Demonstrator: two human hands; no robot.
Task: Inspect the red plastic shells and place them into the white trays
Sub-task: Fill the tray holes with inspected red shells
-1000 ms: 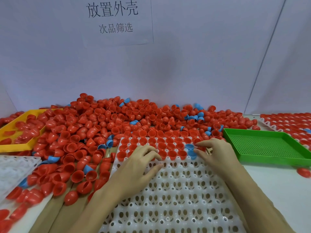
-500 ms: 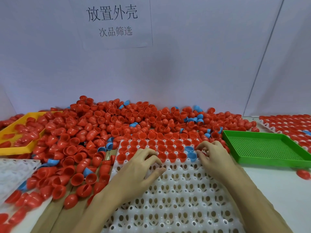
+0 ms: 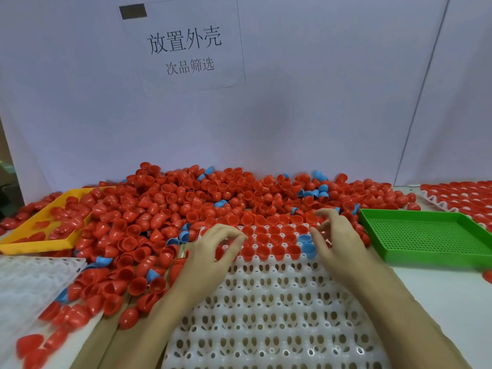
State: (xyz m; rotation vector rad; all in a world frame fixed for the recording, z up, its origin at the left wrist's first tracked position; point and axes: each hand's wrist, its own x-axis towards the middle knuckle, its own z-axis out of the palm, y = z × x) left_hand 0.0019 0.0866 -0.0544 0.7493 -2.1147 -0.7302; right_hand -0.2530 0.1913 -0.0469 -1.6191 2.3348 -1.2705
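Hundreds of red shells (image 3: 202, 209) lie heaped across the middle of the frame, spilling from the back wall down the left side of the counter (image 3: 442, 296), with a few blue shells (image 3: 318, 191) scattered among them. A white tray (image 3: 266, 315) fills the lower centre; its far rows hold red shells seated open side up and two blue ones (image 3: 306, 243) near its right edge, while the many near rows of pockets stand unfilled. The heap presses against the tray's far and left edges. At the right, a green tray (image 3: 426, 235) sits just beside the white tray, and bare counter shows below it. A yellow tray (image 3: 34, 235) at the left edge holds some red shells, another white tray (image 3: 29, 280) lies at lower left, and a filled tray (image 3: 458, 195) shows at the far right.

Both forearms reach up from the bottom of the frame over the unfilled pockets. The left hand (image 3: 210, 251) hovers over the filled rows' left end, fingers curled with thumb and forefinger close together; whether this grip holds a shell cannot be told. The right hand (image 3: 338, 241) is at the rows' right end, next to the blue shells, fingers bent and spread, its grip holding nothing visible.
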